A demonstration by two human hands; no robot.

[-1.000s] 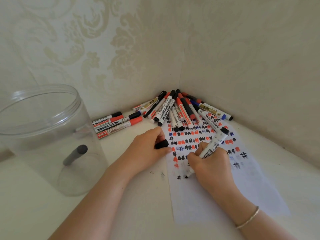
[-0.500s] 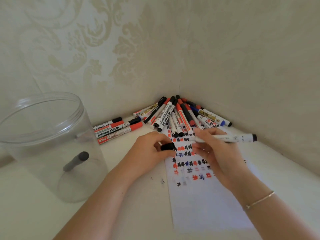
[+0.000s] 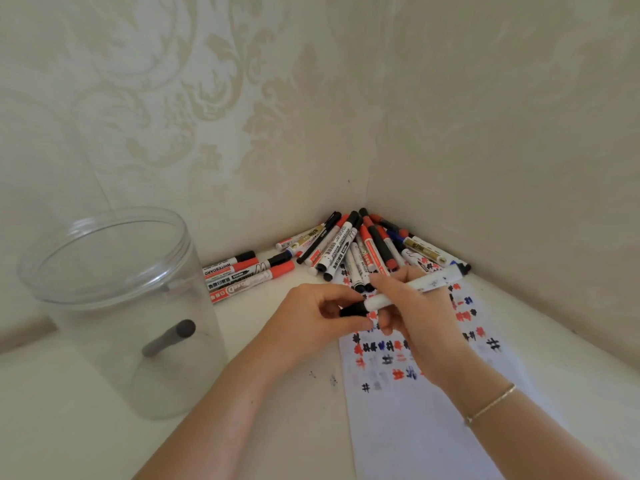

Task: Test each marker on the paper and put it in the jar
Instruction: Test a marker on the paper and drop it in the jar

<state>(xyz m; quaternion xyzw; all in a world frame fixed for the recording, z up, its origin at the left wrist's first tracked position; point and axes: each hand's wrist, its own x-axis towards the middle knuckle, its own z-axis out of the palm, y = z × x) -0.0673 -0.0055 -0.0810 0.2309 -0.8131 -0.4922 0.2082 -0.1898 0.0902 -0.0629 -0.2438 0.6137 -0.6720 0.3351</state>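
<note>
A patterned cream wall [image 3: 207, 116] meets a plainer one at a corner above a white table [image 3: 69, 427]. At the left stands a clear plastic jar [image 3: 114, 306], upright and open at the top, with one grey marker [image 3: 169, 337] leaning inside it, cap end up and tilted to the right. A sheet of paper [image 3: 426, 431] runs from the corner toward the camera, its far half covered in rows of small red, black and blue hash marks. A heap of markers [image 3: 349, 251] fans out of the corner, and four more markers [image 3: 247, 275] lie side by side between the heap and the jar, caps toward the right. Over the paper's far end, the right hand [image 3: 422, 323] is closed around a white marker [image 3: 415, 287], its long axis nearly level, the dark rear end pointing right toward the wall and the tip end pointing left. The left hand [image 3: 311, 320] pinches a black cap [image 3: 351, 310] at that tip end. A thin bracelet [image 3: 490, 403] circles the right wrist.
</note>
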